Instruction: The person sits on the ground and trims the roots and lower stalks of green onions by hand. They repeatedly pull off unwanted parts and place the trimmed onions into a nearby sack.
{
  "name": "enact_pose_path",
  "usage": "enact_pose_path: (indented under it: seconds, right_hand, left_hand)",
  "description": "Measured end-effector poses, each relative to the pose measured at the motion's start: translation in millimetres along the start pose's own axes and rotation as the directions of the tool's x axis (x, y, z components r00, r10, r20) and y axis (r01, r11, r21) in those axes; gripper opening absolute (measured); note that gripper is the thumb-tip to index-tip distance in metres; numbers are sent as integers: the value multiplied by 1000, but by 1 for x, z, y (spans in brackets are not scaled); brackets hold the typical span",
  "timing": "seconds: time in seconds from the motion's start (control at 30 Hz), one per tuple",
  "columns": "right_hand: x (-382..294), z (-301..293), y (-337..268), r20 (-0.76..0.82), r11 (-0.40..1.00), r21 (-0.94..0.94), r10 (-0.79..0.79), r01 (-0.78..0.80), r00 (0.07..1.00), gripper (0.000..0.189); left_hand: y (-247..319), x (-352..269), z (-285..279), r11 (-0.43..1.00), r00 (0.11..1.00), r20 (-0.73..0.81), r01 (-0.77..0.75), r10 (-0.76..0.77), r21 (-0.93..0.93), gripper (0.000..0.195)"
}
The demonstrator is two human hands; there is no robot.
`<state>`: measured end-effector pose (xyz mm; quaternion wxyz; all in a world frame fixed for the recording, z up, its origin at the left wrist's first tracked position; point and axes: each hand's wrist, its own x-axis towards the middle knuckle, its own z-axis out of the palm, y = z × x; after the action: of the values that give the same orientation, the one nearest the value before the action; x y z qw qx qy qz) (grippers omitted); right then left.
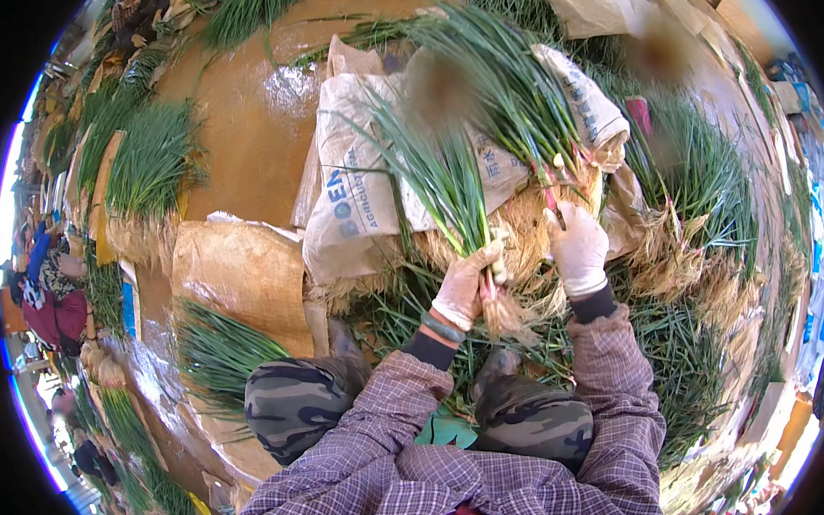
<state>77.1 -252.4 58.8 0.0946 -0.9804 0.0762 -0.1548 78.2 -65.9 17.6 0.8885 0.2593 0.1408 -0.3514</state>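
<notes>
My left hand (467, 287), in a thin whitish glove, is closed around a small bunch of green onions (448, 204). The leaves fan out away from me, and pale roots (502, 312) hang below the fist. My right hand (577, 246), gloved too, pinches the reddish stem of a green onion (549, 191) at the near end of a larger pile (520, 91). A small dark thing shows by its thumb; what it is I cannot tell. Beneath both hands, printed woven sacks (360, 181) lie over a heap with straw-coloured roots (522, 224).
Loose green leaves (410, 305) litter the floor around my boots. More onions are piled at right (701, 165), and root-ended bundles (150, 160) stand at left. A brown sheet (241, 279) lies near my left knee. A person (138, 9) crouches at far upper left; others sit at the left edge.
</notes>
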Motion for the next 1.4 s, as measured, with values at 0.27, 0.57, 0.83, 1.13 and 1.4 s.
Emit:
enact_pose_path:
  seconds: [0.27, 0.57, 0.83, 1.13, 1.4]
  right_hand:
    - [-50, -24, -29, 325, 899, 430, -75, -76, 943, 41]
    - [-20, 16, -36, 296, 754, 593, 123, -283, 947, 19]
    - [-63, 50, 10, 651, 960, 279, -170, -25, 739, 19]
    - [-10, 24, -43, 577, -55, 806, -150, -590, 803, 24]
    - [-30, 19, -53, 500, -146, 860, 49, -489, 865, 19]
  left_hand:
    - [-3, 1, -3, 996, 998, -51, -21, 26, 92, 18]
    - [-11, -9, 10, 951, 989, -66, -111, 135, 287, 7]
    - [4, -7, 12, 988, 990, -5, -142, 142, 53, 15]
    - [-13, -20, 3, 901, 957, 291, 139, -15, -411, 28]
    - [-13, -25, 2, 910, 948, 316, 168, -43, -378, 25]
